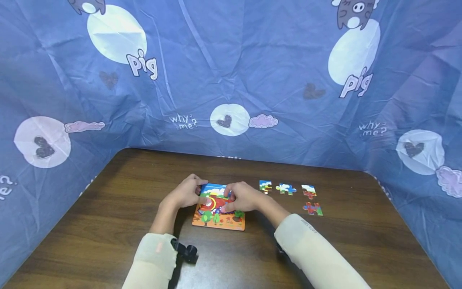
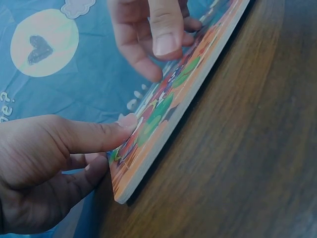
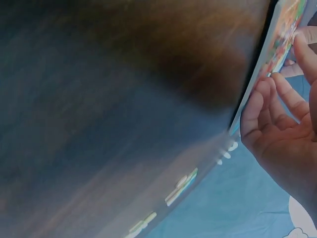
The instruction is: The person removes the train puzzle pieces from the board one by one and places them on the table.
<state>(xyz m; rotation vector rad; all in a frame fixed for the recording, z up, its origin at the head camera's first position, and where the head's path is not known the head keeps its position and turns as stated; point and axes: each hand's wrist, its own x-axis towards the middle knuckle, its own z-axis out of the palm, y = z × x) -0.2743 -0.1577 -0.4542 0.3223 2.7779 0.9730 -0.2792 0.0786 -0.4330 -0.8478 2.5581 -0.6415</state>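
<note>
On tabletop (image 1: 108, 224): puzzle board (image 1: 224, 223) right of left grip (image 1: 188, 193), under right grip (image 1: 244, 196) | four pieces (image 1: 286, 189) right of both | cloth (image 1: 231, 80) behind

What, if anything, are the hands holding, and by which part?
The left hand holds the puzzle board by its left edge, thumb on top. Whether the right hand, over the board, holds anything cannot be told.

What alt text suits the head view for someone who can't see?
A person's left hand holds a colourful puzzle on a brown table, the right hand over it. Four loose pieces lie to the right; blue fabric hangs behind.
</note>
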